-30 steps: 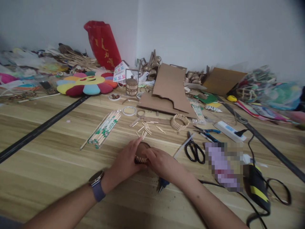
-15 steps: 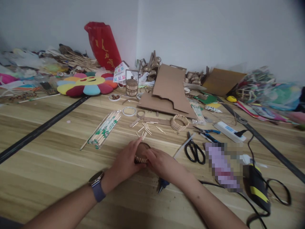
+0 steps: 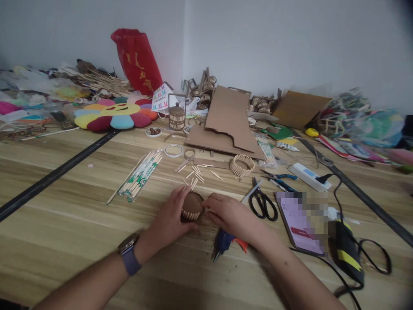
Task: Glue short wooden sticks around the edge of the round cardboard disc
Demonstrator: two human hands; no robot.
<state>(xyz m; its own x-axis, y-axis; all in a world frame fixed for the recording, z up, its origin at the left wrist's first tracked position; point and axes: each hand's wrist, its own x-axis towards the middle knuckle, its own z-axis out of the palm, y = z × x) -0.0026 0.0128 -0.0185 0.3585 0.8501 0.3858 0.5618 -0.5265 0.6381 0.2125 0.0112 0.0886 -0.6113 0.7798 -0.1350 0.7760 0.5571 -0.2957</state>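
My left hand (image 3: 174,211) is closed round the left side of a small round cardboard basket (image 3: 192,206), its wall lined with short wooden sticks. My right hand (image 3: 226,211) is beside the basket's right rim, fingers bent together at the edge; whatever they pinch is hidden. Under my right wrist lies a blue glue gun (image 3: 223,242) with an orange trigger, nozzle toward me. Just beyond the basket are loose short sticks (image 3: 197,174). Farther back stand a ring of sticks (image 3: 241,165) and a lidded mini bucket (image 3: 177,117) with a tall handle.
Black scissors (image 3: 263,200), pliers (image 3: 279,176), a phone (image 3: 298,224) and a power strip (image 3: 309,176) lie to the right, with cables running toward me. Bagged sticks (image 3: 140,176) lie left. Cardboard sheets (image 3: 227,116) and a flower cushion (image 3: 118,114) are at the back.
My right hand has shifted slightly right, off the basket's front wall to its right rim. More of the basket and the glue gun now shows. My left hand keeps its hold.
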